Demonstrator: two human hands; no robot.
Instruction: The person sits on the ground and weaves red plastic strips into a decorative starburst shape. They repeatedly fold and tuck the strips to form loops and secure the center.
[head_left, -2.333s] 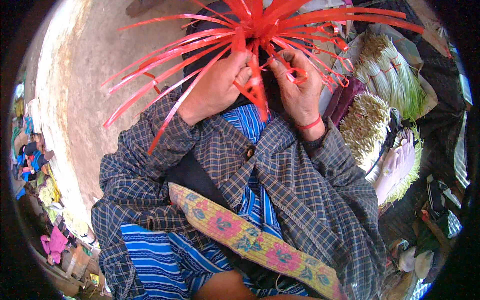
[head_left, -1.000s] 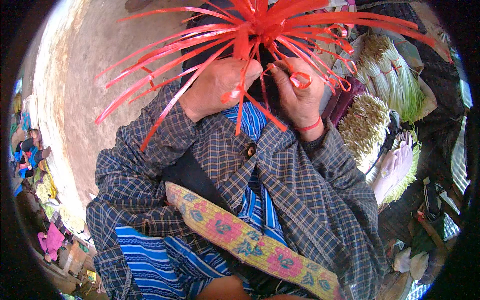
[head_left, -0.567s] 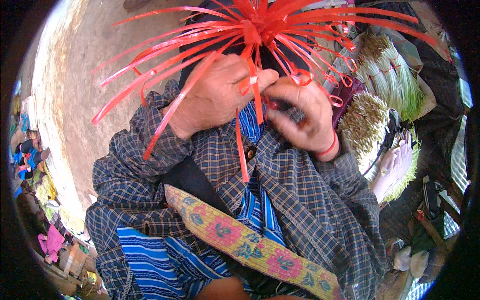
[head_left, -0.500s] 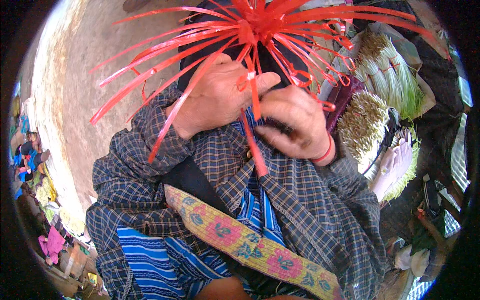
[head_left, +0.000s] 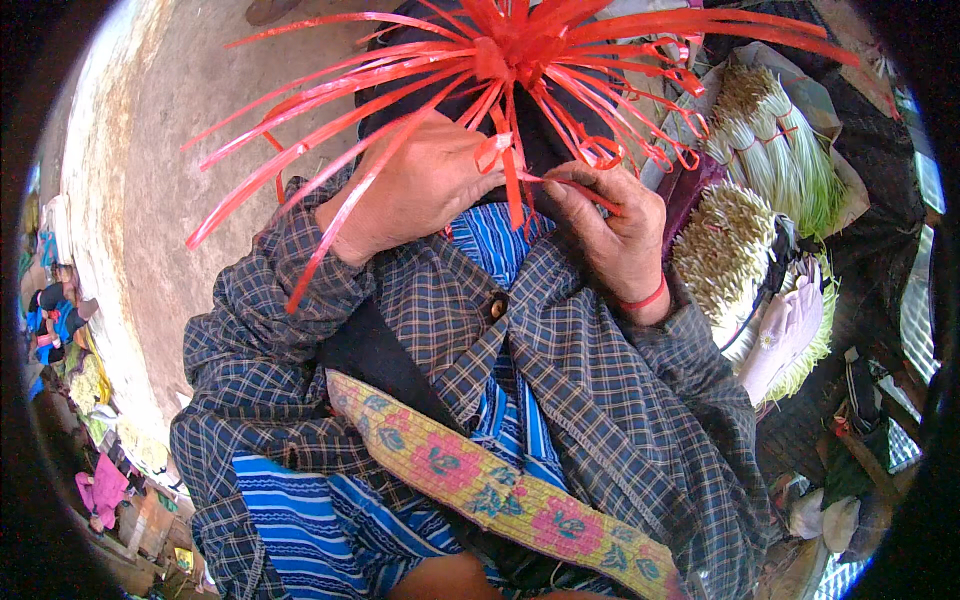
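Hands, two of them, meet at the chest under one spray of red plastic strips (head_left: 500, 60), too many to count, fanning out stiff and flat from a bunched knot near the top of the view. The left hand (head_left: 415, 190) is curled, its fingertips closed around strips just below the knot. The right hand (head_left: 610, 235) pinches one narrow strip between thumb and forefinger, and a single red band (head_left: 645, 298) rings its wrist. Several strips on the right side end in small curled loops.

Both forearms wear a dark blue checked shirt (head_left: 600, 400) with one round button at the front, over a bright blue striped fabric. One woven strap (head_left: 480, 485), yellow with pink flowers, crosses the body on a slant.

To the right lie two bundles of green stalks (head_left: 790, 150) with pale cut ends, the nearer bundle (head_left: 725, 250) showing its ends as a dense bristly face; thin red ties bind the far one. A pale cloth lies just beside the nearer bundle.

Bare, rough, sandy-grey ground (head_left: 150, 200) fills the left side, sunlit, with small bright items blurred at its far edge.
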